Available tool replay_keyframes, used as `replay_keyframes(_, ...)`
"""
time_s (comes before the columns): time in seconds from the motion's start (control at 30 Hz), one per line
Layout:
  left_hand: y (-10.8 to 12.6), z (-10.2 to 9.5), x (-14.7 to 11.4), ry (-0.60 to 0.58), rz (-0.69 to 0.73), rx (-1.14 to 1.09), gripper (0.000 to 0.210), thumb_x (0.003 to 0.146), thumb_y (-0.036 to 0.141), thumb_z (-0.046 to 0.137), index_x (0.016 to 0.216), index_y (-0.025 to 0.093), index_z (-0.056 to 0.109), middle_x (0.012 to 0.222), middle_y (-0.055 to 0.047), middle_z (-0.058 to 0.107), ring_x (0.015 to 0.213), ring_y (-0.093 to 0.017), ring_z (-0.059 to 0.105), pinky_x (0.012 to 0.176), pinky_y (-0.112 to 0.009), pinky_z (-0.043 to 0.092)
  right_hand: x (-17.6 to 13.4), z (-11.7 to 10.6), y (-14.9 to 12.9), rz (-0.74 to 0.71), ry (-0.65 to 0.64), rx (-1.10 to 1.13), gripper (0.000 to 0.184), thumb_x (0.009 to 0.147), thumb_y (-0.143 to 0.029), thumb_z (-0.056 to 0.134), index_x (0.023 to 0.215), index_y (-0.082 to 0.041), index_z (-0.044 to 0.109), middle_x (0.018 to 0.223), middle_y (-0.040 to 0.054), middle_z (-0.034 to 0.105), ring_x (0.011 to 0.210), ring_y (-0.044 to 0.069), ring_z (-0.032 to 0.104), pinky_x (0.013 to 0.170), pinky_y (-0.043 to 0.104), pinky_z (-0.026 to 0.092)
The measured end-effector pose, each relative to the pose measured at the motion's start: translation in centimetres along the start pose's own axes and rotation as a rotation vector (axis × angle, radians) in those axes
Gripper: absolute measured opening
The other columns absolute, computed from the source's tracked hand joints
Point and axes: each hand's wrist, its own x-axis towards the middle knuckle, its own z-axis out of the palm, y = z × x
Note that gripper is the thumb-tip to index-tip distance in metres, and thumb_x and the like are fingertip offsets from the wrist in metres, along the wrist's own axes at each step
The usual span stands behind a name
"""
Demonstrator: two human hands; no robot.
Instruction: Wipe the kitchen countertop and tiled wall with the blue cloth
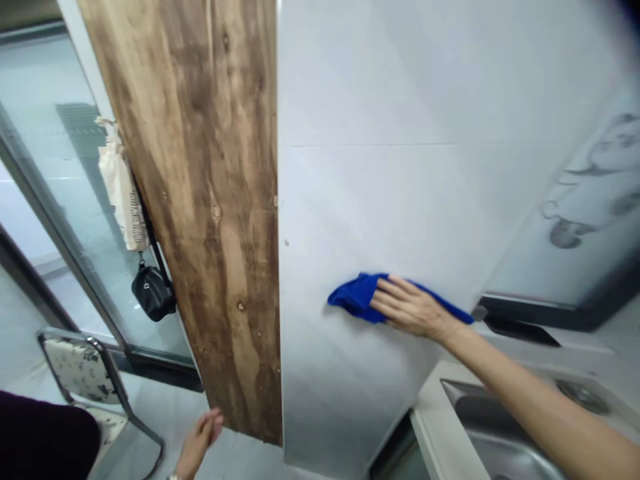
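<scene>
My right hand [411,308] lies flat on a blue cloth [359,295], pressing it against a white tiled wall [380,180]. The cloth sticks out to the left of my fingers and along my wrist. My right arm reaches in from the lower right, above a steel sink [495,440]. My left hand [200,441] hangs low at the bottom of the view, fingers loosely apart, holding nothing, just beside the lower edge of a brown wooden panel [210,200].
A pale fabric bag [121,193] and a small black pouch [153,292] hang left of the panel, before a glass door [60,200]. A metal-framed chair with a patterned seat [83,373] stands at lower left. A white counter [440,427] surrounds the sink.
</scene>
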Motion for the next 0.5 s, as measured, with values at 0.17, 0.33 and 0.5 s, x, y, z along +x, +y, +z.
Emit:
replay_keyframes(0.17, 15.4, 4.5, 2.9, -0.083, 0.504, 0.007, 0.065, 0.078, 0.070, 0.058, 0.119, 0.020, 0.058, 0.115, -0.013, 0.069, 0.109, -0.029, 0.065, 0.101, -0.048, 0.051, -1.7, -7.5, 4.1, 0.439, 0.019, -0.172, 0.049, 0.096, -0.049, 0.044, 0.131, -0.018, 0.059, 0.139, 0.0125, 0.054, 0.142, 0.034, 0.029, 0.117, 0.062, 0.020)
replay_keyframes(0.33, 29.0, 10.5, 0.3, 0.105, 1.014, 0.010, 0.056, 0.091, 0.047, 0.057, 0.139, 0.021, 0.043, 0.137, -0.015, 0.055, 0.127, -0.025, 0.053, 0.107, -0.044, 0.046, -2.5, -8.2, 3.4, 0.543, 0.130, -0.337, 0.052, 0.095, -0.050, 0.042, 0.132, -0.015, 0.057, 0.144, 0.0152, 0.047, 0.143, 0.035, 0.025, 0.118, 0.061, 0.019)
replay_keyframes(0.5, 35.6, 14.6, -0.5, 0.136, 1.290, -0.016, 0.067, 0.094, 0.038, 0.054, 0.151, 0.020, 0.024, 0.155, -0.014, 0.034, 0.144, -0.024, 0.032, 0.119, -0.044, 0.031, -5.4, -3.2, 1.0, 0.738, 0.284, -0.471, 0.052, 0.089, -0.050, 0.043, 0.127, -0.016, 0.055, 0.141, 0.0165, 0.045, 0.140, 0.039, 0.027, 0.112, 0.068, 0.027)
